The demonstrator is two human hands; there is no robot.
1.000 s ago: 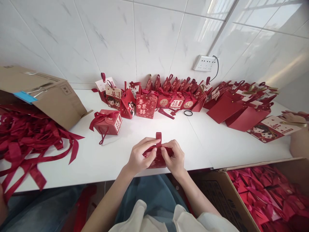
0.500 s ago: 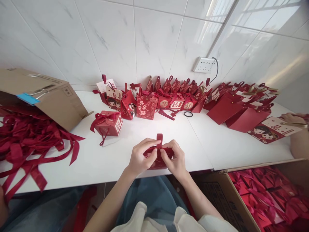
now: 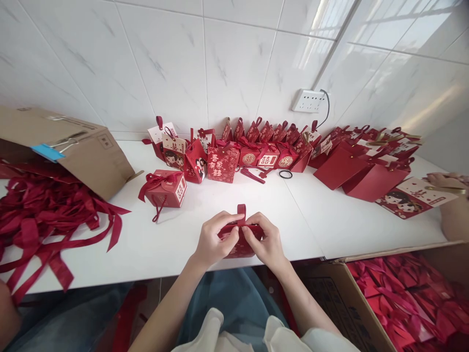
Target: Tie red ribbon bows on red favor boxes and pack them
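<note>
Left hand [image 3: 216, 239] and right hand [image 3: 266, 240] pinch a red box [image 3: 240, 249].
Thumbs and forefingers are nearly closed on its top edge, either side of the upright loop [image 3: 241, 209]; the box is at the table's [image 3: 308, 215] six o'clock edge. From it, a tied box [image 3: 165, 191] sits at ten, ribbons [image 3: 54, 208] at nine, a black ring [image 3: 285, 177] at one, a carton [image 3: 331, 293] at four.

held box [image 3: 240, 247] — red, pale print | table [image 3: 216, 198] — plain white | wall tiles [image 3: 238, 63]: white, grey-veined | clip [image 3: 47, 153]: blue
</note>
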